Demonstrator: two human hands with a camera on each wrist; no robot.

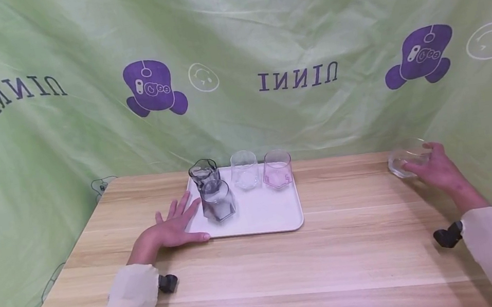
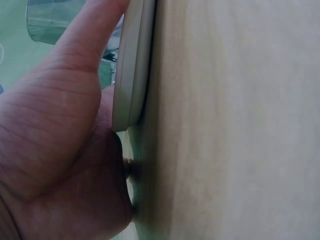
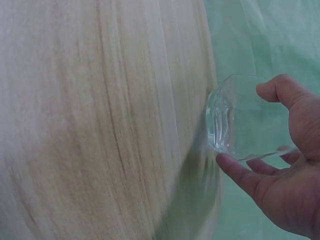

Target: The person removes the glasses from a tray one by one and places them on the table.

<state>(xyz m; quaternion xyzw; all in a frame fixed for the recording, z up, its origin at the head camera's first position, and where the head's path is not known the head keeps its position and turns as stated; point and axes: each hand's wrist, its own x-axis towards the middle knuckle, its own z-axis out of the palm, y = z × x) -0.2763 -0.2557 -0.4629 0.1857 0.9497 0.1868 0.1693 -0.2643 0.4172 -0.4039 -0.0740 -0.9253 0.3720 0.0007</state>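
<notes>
My right hand point(image 1: 440, 169) grips a clear drinking glass point(image 1: 401, 158) near the table's back right. In the right wrist view, thumb and fingers hold opposite sides of this glass point(image 3: 231, 120), its thick base close over the wood. On the left, my left hand point(image 1: 171, 231) lies with spread fingers against the front left corner of a white tray point(image 1: 266, 218); its thumb runs along the front edge. Two smoky grey glasses point(image 1: 218, 203) stand at the tray's left, one behind the other. Farther right on it are another clear glass point(image 1: 245, 171) and a pink-tinted glass point(image 1: 278, 171).
A wooden table point(image 1: 318, 273) carries everything. Behind it hangs a green printed curtain point(image 1: 230, 31), close to the table's back edge and both sides. Black wrist cameras point(image 1: 449, 235) sit at both sleeves. Bare wood lies between the tray and the right hand.
</notes>
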